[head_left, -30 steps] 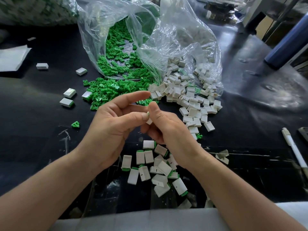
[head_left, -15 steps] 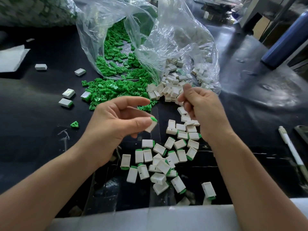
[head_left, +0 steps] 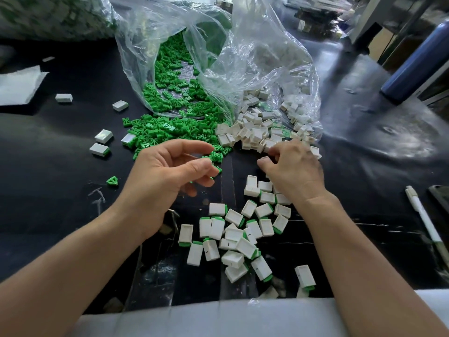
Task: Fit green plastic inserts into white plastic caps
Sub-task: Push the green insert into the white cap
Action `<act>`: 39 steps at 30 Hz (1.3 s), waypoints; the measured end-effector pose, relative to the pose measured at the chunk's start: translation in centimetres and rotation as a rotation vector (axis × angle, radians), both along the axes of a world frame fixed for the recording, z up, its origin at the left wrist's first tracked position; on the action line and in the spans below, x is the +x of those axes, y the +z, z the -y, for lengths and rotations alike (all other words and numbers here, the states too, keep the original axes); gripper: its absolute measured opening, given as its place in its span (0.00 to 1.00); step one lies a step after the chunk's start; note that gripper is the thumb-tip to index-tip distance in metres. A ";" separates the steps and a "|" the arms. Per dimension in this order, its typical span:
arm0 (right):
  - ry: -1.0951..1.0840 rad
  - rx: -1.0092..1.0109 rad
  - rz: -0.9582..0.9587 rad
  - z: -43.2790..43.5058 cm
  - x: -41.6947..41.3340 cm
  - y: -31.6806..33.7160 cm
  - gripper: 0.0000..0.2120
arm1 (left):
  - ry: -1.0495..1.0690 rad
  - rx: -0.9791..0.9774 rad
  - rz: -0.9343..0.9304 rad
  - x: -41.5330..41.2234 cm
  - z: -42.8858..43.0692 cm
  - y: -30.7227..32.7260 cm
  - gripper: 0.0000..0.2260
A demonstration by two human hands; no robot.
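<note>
- Surface [head_left: 364, 147]: black sheet, glossy, strong glare at the right, scuffed and scratched pale toward the front.
- Bag [head_left: 255, 57]: thin clear plastic film, crinkled, shiny.
- Green inserts [head_left: 170, 127]: moulded plastic, ribbed, dull satin.
- White caps [head_left: 252, 132]: moulded plastic, smooth faces, faint sheen.
- Pen [head_left: 424, 215]: white plastic barrel, smooth.
- Cylinder [head_left: 418, 59]: blue, smooth, soft sheen; material unclear.
- Sheet [head_left: 19, 85]: white, matt; paper or cloth, cannot tell.
- Strip [head_left: 218, 317] along the near edge: pale grey, matt, cloth-like.
</note>
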State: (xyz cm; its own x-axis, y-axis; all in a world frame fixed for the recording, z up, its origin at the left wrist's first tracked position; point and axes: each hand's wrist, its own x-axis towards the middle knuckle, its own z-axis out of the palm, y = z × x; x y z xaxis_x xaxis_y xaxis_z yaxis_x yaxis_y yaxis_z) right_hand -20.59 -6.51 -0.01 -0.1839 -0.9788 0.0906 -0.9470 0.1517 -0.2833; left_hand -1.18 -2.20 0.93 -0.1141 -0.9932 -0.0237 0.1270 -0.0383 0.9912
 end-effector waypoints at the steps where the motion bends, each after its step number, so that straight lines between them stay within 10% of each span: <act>1: 0.005 0.001 -0.006 0.1 0.0 0.0 0.14 | 0.010 0.004 -0.010 0.0 0.1 0.0 0.10; 9: 0.157 -0.193 0.280 -0.5 0.2 0.2 0.06 | 0.085 -0.005 0.007 0.1 0.4 -0.1 0.11; 13: 0.339 -0.005 0.825 -1.7 1.8 1.1 0.03 | 0.088 -0.075 0.117 0.1 0.3 -0.3 0.18; 20: 0.492 0.158 0.996 -2.9 3.5 1.3 0.05 | -0.001 -0.111 0.163 -0.2 -0.1 -0.1 0.24; 26: 0.491 0.077 0.928 -3.1 3.8 1.0 0.06 | 0.022 -0.156 0.244 -0.4 -0.2 0.0 0.18; 33: 0.496 -0.180 0.194 -2.4 3.2 0.1 0.10 | 0.144 -0.020 0.066 -0.2 0.3 0.2 0.14; 39: 0.630 -0.092 0.025 -2.5 3.6 -0.2 0.18 | 0.144 0.017 0.018 0.0 0.4 0.0 0.13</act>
State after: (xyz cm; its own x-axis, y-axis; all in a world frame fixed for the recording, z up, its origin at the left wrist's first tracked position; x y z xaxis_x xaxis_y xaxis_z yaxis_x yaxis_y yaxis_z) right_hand -17.01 -3.98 -0.17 0.4218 -0.8882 0.1824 -0.8392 -0.4586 -0.2923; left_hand -1.21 -2.64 0.97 0.0297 -0.9987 -0.0418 0.1143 -0.0381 0.9927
